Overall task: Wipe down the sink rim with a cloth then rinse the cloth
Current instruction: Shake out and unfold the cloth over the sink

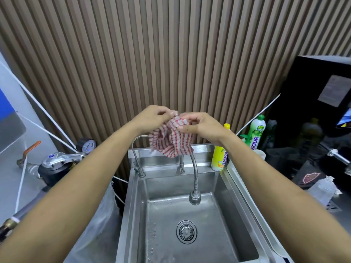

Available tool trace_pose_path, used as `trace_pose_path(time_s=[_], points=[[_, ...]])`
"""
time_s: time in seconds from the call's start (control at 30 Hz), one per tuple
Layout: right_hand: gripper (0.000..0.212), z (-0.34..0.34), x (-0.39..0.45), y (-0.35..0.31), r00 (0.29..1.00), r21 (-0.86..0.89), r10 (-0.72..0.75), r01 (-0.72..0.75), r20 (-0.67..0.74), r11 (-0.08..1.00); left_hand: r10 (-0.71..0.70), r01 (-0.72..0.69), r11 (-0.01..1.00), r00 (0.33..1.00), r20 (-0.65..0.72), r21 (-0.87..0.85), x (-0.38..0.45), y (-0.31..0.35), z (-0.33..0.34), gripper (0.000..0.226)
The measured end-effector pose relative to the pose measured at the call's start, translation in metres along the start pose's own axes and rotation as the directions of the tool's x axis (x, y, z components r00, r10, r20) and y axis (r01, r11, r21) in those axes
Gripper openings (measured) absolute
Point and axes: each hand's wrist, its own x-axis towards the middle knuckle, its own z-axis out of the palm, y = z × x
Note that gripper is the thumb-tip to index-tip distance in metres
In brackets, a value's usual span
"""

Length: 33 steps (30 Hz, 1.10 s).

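Note:
A red-and-white checked cloth [171, 141] hangs in the air above the back of the steel sink [133, 196]. My left hand [152, 116] pinches its top edge from the left. My right hand [199, 124] pinches the same edge from the right, thumb on the fabric. The cloth droops in folds over the base of the flexible faucet [195, 186], whose head points down into the basin. No water runs from it. Drops lie on the basin floor near the drain [186, 232].
A thin gooseneck tap [137, 156] stands at the sink's back left. A yellow dish-soap bottle [219, 158] and a green-capped bottle [255, 132] stand at the back right. A black appliance [313, 111] fills the right. Pipes, a gauge [88, 146] and a plastic bag [98, 215] are left.

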Motion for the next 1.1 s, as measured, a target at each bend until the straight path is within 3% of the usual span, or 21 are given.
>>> trace_pose_path(time_s=[0.1, 0.23, 0.37, 0.5, 0.57, 0.67, 0.77, 0.83, 0.93, 1.0, 1.1], points=[[0.018, 0.002, -0.001, 0.0, 0.997, -0.004, -0.023, 0.023, -0.076, 1.0, -0.042, 0.068, 0.991, 0.974, 0.221, -0.112, -0.002, 0.016, 0.012, 0.063], [0.017, -0.003, -0.021, 0.015, 0.987, 0.047, 0.046, -0.039, -0.154, 0.998, 0.103, -0.077, 0.993, 0.925, 0.366, -0.085, 0.005, 0.011, 0.027, 0.047], [0.019, -0.014, -0.058, 0.031, 0.944, 0.071, 0.132, -0.115, -0.301, 0.991, 0.231, -0.192, 0.972, 0.889, 0.396, -0.135, 0.017, -0.005, 0.059, 0.04], [0.02, -0.027, -0.108, 0.047, 0.876, 0.023, 0.256, -0.271, -0.409, 0.962, 0.355, -0.306, 0.935, 0.806, 0.474, -0.179, 0.022, -0.007, 0.115, 0.019], [0.021, -0.031, -0.136, 0.053, 0.835, -0.025, 0.29, -0.34, -0.467, 0.94, 0.363, -0.317, 0.931, 0.768, 0.528, -0.179, 0.024, 0.0, 0.148, 0.019], [0.02, -0.038, -0.183, 0.062, 0.788, -0.111, 0.312, -0.43, -0.531, 0.896, 0.341, -0.38, 0.92, 0.656, 0.673, -0.096, 0.024, 0.015, 0.203, 0.031], [0.017, -0.049, -0.232, 0.068, 0.734, -0.174, 0.327, -0.515, -0.595, 0.839, 0.342, -0.473, 0.879, 0.55, 0.762, -0.054, 0.021, 0.039, 0.256, 0.017], [0.017, -0.063, -0.266, 0.076, 0.676, -0.175, 0.347, -0.577, -0.651, 0.797, 0.367, -0.455, 0.883, 0.522, 0.77, -0.113, 0.017, 0.056, 0.289, 0.02], [0.018, -0.085, -0.32, 0.09, 0.583, -0.122, 0.392, -0.651, -0.711, 0.749, 0.325, -0.267, 0.94, 0.514, 0.794, -0.212, 0.005, 0.077, 0.335, 0.04], [0.02, -0.098, -0.355, 0.1, 0.527, -0.076, 0.439, -0.698, -0.728, 0.712, 0.309, -0.318, 0.935, 0.516, 0.799, -0.156, -0.006, 0.088, 0.367, 0.034], [0.015, -0.116, -0.402, 0.122, 0.453, -0.011, 0.526, -0.765, -0.719, 0.644, 0.293, -0.344, 0.928, 0.447, 0.845, -0.14, -0.028, 0.1, 0.417, 0.028]])
